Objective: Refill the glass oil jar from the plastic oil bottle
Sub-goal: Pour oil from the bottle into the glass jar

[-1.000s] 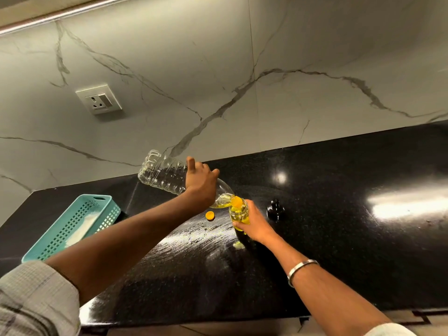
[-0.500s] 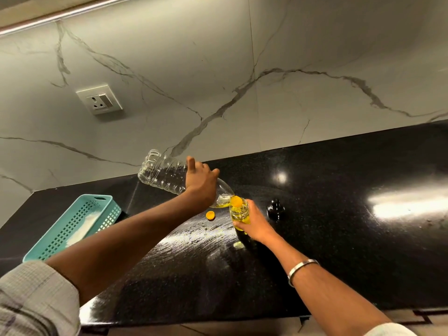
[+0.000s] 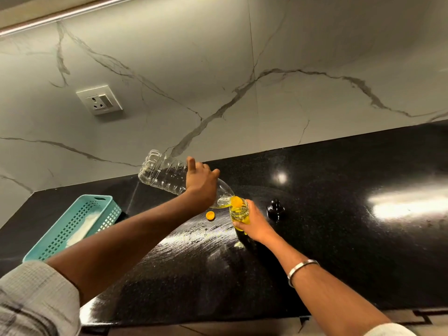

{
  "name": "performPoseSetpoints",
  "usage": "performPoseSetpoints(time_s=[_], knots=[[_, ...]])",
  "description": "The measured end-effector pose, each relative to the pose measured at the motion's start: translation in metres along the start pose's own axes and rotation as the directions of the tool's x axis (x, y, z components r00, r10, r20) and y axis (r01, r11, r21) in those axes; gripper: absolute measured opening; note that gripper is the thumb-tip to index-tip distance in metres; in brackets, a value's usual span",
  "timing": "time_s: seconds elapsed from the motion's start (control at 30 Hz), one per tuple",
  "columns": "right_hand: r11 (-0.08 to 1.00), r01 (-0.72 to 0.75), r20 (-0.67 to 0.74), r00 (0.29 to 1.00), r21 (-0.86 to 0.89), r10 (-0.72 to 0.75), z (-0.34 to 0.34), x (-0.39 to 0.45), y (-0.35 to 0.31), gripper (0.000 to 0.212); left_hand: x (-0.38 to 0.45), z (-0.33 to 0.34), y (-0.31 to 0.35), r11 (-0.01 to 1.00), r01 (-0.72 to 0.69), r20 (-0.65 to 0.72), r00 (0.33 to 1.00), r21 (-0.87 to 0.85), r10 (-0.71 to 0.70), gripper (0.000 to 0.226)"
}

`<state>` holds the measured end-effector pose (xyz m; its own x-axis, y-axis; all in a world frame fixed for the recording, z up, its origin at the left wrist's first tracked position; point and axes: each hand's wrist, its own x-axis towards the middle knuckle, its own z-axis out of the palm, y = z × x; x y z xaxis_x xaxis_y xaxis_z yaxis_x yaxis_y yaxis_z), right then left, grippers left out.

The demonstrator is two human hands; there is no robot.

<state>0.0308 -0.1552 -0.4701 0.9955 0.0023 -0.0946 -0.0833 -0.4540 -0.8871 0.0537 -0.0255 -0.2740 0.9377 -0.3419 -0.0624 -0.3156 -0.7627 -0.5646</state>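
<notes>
My left hand grips a clear ribbed plastic oil bottle, tipped nearly flat with its base raised to the left and its mouth over the jar. A little yellow oil pools in the bottle's neck. My right hand holds the glass oil jar, which stands on the black counter and is nearly full of yellow oil. A small orange bottle cap lies on the counter just left of the jar. A black jar lid rests to the right of it.
A teal plastic basket with something white inside sits at the counter's left end. A wall socket is mounted on the marble backsplash above. The counter in front of the jar looks smeared.
</notes>
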Motion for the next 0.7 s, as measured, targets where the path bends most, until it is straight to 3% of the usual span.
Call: performPoseSetpoints(time_s=[0.7], knots=[[1.0,-0.01,-0.003,1.0,-0.009,0.01,0.0018,0.0018,0.002,0.07,0.0029,0.0014,0.0014,1.0,0.006,0.008,1.0,0.01,-0.006,0.047]])
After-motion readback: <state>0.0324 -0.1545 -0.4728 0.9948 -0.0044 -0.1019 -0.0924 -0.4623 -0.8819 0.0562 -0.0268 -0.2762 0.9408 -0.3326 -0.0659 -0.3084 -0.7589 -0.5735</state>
